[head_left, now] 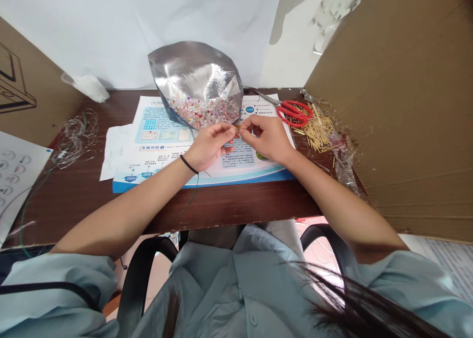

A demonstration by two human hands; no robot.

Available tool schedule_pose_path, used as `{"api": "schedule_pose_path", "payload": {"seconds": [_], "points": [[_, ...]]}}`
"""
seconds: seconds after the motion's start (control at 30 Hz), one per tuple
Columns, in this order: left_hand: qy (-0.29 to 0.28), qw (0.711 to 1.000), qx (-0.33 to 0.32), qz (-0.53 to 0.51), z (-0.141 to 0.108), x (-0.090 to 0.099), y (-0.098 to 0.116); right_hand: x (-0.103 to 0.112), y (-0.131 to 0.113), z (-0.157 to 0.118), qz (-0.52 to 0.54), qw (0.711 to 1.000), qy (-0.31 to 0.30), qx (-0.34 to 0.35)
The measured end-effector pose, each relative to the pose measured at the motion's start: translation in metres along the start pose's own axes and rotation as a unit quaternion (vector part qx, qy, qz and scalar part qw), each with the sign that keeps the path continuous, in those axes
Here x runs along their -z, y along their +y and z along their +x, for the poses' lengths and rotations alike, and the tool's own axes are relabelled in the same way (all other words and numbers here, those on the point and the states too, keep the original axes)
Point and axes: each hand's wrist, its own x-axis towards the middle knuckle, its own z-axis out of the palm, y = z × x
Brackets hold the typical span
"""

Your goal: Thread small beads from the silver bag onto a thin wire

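Note:
My left hand [213, 146], with a black band on the wrist, is closed, thumb pressed against the fingers. Opposite it, my right hand [264, 137] is closed in a pinch, and the fingertips of both hands nearly meet. Between them shows a tiny gold-coloured piece [237, 129], too small to name and partly covered by the fingers. A thin dark green thread [197, 186] hangs below my left hand over the table edge; its upper end is hidden. Just behind the hands stands an open silver bag [195, 72] with many small pink, white and red beads [207, 111].
Printed sheets [148, 153] lie under the hands on the dark wooden table [236, 202]. Red-handled scissors [294, 113] rest by a heap of thin gold-coloured sticks [320, 131] and clear plastic. Tangled clear thread [79, 133] lies left. Cardboard walls [406, 106] flank the table.

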Motion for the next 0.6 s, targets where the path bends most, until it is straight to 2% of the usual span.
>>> {"api": "schedule_pose_path", "payload": {"seconds": [0.6], "points": [[0.015, 1.0, 0.011, 0.008, -0.0014, -0.0017, 0.0015, -0.0025, 0.0029, -0.0006, -0.016, 1.0, -0.012, 0.022]]}}
